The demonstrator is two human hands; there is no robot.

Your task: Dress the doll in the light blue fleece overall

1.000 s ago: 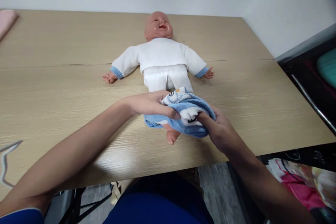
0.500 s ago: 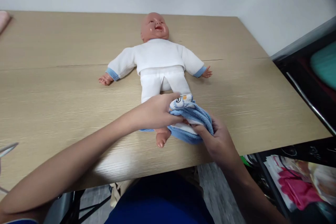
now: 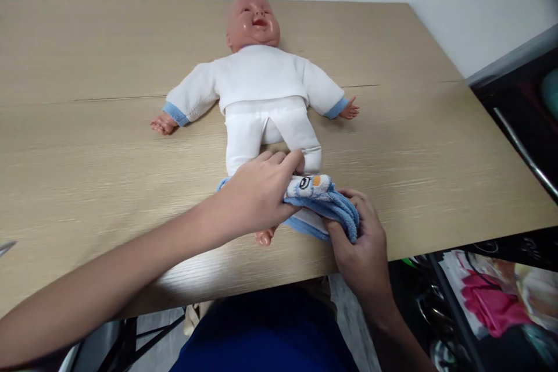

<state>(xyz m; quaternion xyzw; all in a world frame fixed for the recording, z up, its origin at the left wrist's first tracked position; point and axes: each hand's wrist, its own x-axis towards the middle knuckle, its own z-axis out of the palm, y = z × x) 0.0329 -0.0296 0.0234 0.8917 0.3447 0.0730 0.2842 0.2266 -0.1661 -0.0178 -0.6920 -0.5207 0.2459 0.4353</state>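
A baby doll [image 3: 261,81] in a white top and white trousers lies on its back on the wooden table [image 3: 87,145], head toward the wall. Bunched blue trousers [image 3: 325,203] with a cartoon patch sit over the doll's lower legs near the table's front edge. My left hand [image 3: 257,197] is closed on the left side of the blue trousers, its fingers over the doll's shin. My right hand [image 3: 361,244] grips the right side of the bunched cloth from below. One bare doll foot [image 3: 264,237] pokes out under my left hand.
A white wall runs behind the table. At the right stands a dark unit with a metal rail [image 3: 523,151]. Below it, at the lower right, lies pink and patterned stuff [image 3: 492,296]. My blue-clad lap [image 3: 261,331] is at the table's front edge.
Both hands have slid the bunched blue trousers toward the doll's feet and the table's front edge, baring more of the white trousers. The view has shifted closer to the doll.
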